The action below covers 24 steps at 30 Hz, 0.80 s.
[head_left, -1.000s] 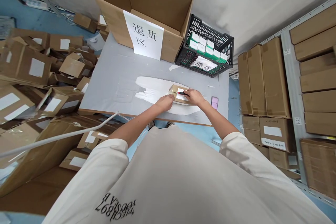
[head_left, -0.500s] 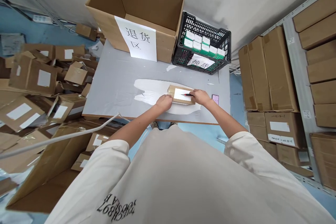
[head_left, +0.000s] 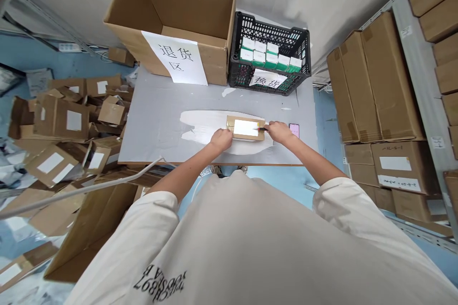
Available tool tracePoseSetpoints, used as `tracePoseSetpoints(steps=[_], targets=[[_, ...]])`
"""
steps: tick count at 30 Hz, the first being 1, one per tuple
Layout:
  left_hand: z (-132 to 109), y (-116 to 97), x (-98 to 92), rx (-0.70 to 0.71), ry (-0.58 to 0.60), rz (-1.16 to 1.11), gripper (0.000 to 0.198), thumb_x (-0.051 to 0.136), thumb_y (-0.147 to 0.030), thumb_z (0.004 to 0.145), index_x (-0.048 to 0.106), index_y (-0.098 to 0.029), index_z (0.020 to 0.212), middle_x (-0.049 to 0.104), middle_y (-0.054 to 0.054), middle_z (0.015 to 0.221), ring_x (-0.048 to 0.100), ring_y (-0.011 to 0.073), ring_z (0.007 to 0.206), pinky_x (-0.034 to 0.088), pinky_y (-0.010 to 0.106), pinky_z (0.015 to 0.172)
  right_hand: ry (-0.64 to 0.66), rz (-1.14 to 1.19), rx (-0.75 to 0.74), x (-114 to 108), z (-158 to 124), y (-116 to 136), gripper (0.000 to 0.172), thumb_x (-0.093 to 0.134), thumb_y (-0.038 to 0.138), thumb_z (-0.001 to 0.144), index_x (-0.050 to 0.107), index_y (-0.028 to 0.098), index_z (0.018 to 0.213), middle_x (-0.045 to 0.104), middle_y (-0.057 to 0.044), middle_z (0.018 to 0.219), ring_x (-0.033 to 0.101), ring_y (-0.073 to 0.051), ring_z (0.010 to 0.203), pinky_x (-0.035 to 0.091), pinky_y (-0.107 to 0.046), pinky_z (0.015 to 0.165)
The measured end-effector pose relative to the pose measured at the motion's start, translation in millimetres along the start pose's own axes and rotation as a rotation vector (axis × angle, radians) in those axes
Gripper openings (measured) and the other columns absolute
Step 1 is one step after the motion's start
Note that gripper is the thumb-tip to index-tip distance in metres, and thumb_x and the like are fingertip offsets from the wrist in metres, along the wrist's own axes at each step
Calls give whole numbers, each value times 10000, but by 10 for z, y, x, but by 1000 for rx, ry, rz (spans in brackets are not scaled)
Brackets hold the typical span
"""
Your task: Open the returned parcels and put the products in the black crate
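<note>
A small brown carton (head_left: 231, 126) with a white label (head_left: 245, 127) on top lies on a white patch (head_left: 200, 119) of the grey table (head_left: 153, 124). At its left end my left hand (head_left: 222, 139) is closed on the near corner. My right hand (head_left: 279, 131) is beyond the right end, fingers wrapped round a red and black pen-like tool (head_left: 263, 129). The tool's tip lies over the right part of the label; whether it touches is too small to tell.
Behind stand a large open carton (head_left: 214, 59) and a black crate (head_left: 304, 57) holding small white-green boxes (head_left: 271, 59). A phone (head_left: 294, 129) lies right of my right hand. Cartons (head_left: 60, 116) heap at left; shelved cartons (head_left: 390, 76) stand at right. A pale pole (head_left: 118, 181) crosses the lower left.
My right hand and the tool have shifted right relative to the carton, the tip now nearer the label's right edge. My left hand stays at the left end. The camera view has shifted.
</note>
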<state>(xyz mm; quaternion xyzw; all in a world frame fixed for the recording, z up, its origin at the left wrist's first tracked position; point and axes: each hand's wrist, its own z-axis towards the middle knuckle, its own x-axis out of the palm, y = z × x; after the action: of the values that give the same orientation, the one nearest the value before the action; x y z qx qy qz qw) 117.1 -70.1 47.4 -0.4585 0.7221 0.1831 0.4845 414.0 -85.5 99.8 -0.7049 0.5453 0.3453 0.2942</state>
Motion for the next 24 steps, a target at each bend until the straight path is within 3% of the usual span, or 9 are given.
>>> tracePoseSetpoints(steps=[6,12,18,24], targets=[[38,-44,6,47,-18,60,401,502,-57,1029,859,-18,1206,843,286,1171,805,352,1202,514,442,1154,31,-13,41,44,-191,-287,418,445,224,1176,800,203,1395,766,-200,1333,753,-325,1150,509,-384,869],[37,-97,4,23,-42,69,379,562,-72,990,868,-60,1214,853,268,1166,794,359,1204,438,513,1235,2,2,37,120,-274,-462,390,463,280,1194,801,216,1376,784,-180,1311,761,-305,1129,477,-356,833],[114,-185,-59,-1,19,91,329,594,-102,986,862,-63,1173,833,284,1164,786,367,1178,460,510,1159,-28,135,109,278,-374,-775,349,546,279,1140,838,234,1327,813,-149,1302,745,-301,1173,470,-332,832],[342,-484,-132,77,-75,83,497,600,-168,1052,671,-99,1539,712,284,1491,677,402,1402,490,513,1146,-189,529,184,642,-456,-815,418,537,342,1099,826,217,1373,852,-86,1088,724,-256,917,468,-322,767]])
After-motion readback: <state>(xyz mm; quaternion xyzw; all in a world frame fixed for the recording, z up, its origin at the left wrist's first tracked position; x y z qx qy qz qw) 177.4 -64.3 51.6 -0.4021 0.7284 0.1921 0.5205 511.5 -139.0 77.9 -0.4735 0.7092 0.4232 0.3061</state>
